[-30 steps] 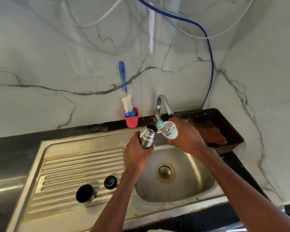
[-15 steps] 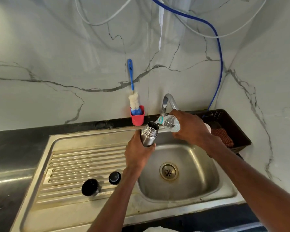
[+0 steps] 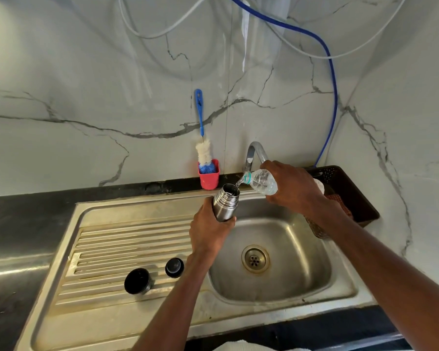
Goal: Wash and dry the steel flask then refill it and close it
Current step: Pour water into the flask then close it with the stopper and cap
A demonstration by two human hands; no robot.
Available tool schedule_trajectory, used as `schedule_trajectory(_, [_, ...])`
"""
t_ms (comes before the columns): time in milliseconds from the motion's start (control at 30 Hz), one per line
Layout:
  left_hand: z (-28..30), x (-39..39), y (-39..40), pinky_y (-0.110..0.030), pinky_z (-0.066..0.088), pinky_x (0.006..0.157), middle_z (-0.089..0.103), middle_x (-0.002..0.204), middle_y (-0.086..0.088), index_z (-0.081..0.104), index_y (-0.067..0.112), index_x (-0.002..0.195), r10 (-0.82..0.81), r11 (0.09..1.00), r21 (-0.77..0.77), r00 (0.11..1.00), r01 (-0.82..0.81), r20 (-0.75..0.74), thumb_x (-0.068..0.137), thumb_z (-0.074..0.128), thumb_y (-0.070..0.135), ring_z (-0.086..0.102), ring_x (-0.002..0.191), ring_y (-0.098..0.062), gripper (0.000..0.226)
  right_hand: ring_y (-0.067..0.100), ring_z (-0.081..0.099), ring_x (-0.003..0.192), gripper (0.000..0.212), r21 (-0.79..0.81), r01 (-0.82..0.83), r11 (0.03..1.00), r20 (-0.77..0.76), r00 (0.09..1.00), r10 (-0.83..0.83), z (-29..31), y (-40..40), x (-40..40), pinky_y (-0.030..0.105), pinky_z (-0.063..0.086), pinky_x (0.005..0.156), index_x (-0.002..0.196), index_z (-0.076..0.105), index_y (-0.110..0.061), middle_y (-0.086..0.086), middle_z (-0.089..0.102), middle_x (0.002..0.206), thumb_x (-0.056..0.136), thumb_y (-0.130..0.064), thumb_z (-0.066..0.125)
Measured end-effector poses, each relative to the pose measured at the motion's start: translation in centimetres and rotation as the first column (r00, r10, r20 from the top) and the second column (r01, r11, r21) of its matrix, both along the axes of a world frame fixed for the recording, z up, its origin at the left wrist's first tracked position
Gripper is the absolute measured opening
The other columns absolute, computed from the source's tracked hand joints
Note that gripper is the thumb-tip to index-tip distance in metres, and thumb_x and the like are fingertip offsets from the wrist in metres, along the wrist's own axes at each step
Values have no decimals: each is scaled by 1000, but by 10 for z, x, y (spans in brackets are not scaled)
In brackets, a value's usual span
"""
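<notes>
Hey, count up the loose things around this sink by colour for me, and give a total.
Steel: 1, the open steel flask
Clear: 1, the tilted plastic water bottle
Black: 2, the round cup lid and the smaller stopper
Blue: 1, the bottle brush
Red: 1, the brush holder
Total: 6

You get no readable text here: no label, brand, number or sign shows on the steel flask (image 3: pixel 225 204), the plastic bottle (image 3: pixel 262 183), the two black caps, the red cup or the marble wall.
</notes>
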State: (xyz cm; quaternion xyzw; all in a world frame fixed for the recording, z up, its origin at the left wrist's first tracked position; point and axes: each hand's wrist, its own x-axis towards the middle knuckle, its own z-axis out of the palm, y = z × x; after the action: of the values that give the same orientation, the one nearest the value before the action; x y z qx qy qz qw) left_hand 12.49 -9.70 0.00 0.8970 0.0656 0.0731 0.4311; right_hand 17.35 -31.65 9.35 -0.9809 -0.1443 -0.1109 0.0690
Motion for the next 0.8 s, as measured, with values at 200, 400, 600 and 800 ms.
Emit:
schedule_trajectory(200, [0, 0, 1, -41, 59, 78, 72, 105, 12, 57, 34, 117, -4, 1000, 2, 1000, 4, -1, 70, 88, 46, 68, 87, -14, 58, 29, 67, 91, 68, -17, -5, 1000, -3, 1000, 5, -1, -1, 1, 39, 52, 74, 131, 51, -27, -2, 66, 112, 72, -33, 84])
schedule_trajectory(400, [0, 0, 1, -38, 58, 75, 70, 102, 13, 56, 33, 115, -11, 1000, 24, 1000, 11, -5, 71, 89, 44, 66, 84, -12, 56, 28, 65, 95, 70, -43, -6, 999, -10, 1000, 6, 0, -2, 2, 38, 46, 75, 134, 51, -27, -3, 65, 115, 72, -33, 83])
schedule_trajectory(600, [-2, -1, 1, -40, 59, 75, 70, 100, 14, 55, 35, 112, -26, 999, 40, 1000, 26, -11, 71, 87, 46, 66, 82, -12, 53, 27, 65, 96, 76, -74, -20, 997, -2, 1000, 20, 1, -5, 4, 40, 49, 78, 136, 51, -26, -3, 63, 114, 70, -33, 86])
schedule_trajectory(800, [-7, -1, 1, -42, 60, 75, 70, 101, 13, 55, 35, 112, -27, 998, 54, 1000, 28, -12, 70, 87, 48, 67, 83, -12, 54, 27, 64, 95, 77, -77, -23, 997, 17, 1000, 25, -1, -9, 4, 40, 45, 79, 136, 53, -26, -3, 62, 112, 67, -32, 88])
